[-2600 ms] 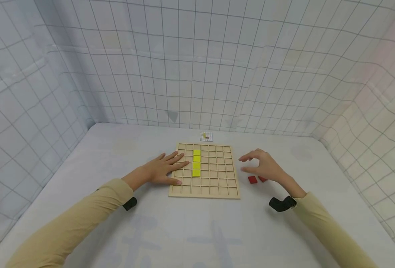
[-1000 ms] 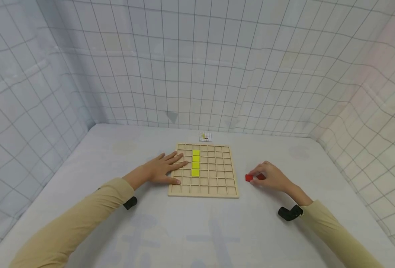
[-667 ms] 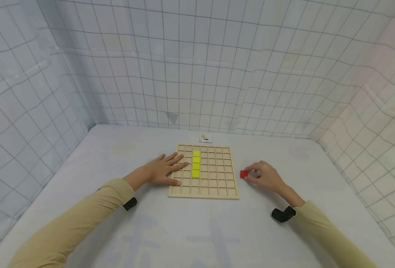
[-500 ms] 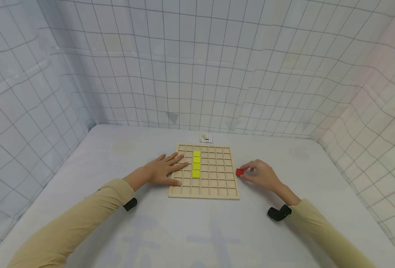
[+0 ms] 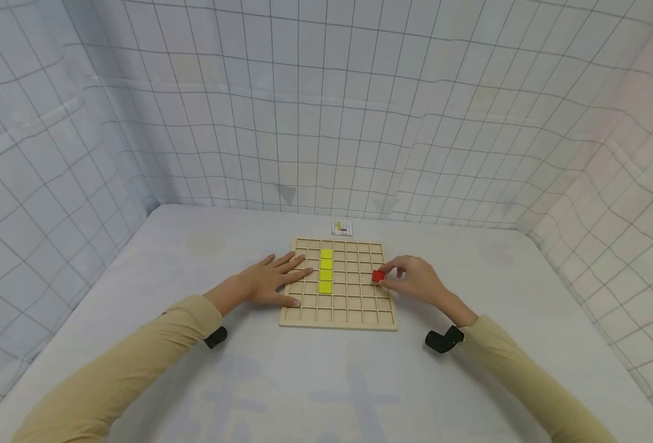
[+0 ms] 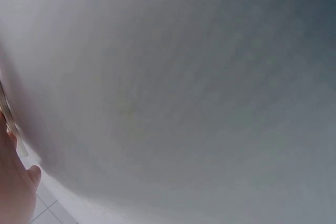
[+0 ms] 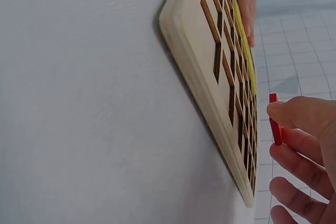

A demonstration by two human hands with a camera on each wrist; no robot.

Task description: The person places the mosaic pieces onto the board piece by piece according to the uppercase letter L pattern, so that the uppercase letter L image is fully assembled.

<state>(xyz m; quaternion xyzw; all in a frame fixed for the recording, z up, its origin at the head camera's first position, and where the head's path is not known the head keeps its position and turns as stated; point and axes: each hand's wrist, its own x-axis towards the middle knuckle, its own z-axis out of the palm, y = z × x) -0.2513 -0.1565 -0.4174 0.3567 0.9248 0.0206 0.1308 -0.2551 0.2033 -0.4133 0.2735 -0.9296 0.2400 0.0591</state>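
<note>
A wooden grid board (image 5: 337, 324) lies on the white table, with several yellow tiles (image 5: 325, 275) in one column of its cells. My left hand (image 5: 271, 281) rests with spread fingers on the board's left side; the left wrist view catches only part of that hand (image 6: 16, 190) at its edge. Between thumb and fingers my right hand (image 5: 417, 280) pinches a red square tile (image 5: 378, 276) over cells near the board's right edge. The right wrist view shows this red tile (image 7: 276, 129) edge-on, raised off the board's face. The second red tile from earlier is out of sight.
A small card (image 5: 342, 227) with a printed grid and coloured squares lies just behind the board. Grid-patterned white curtains (image 5: 326, 123) stand around the table at the back and sides. Black wrist devices (image 5: 444, 339) hang beneath both forearms.
My right hand came down to the red tiles on the right, took one, and carried it left over the board. My left hand has stayed in place.
</note>
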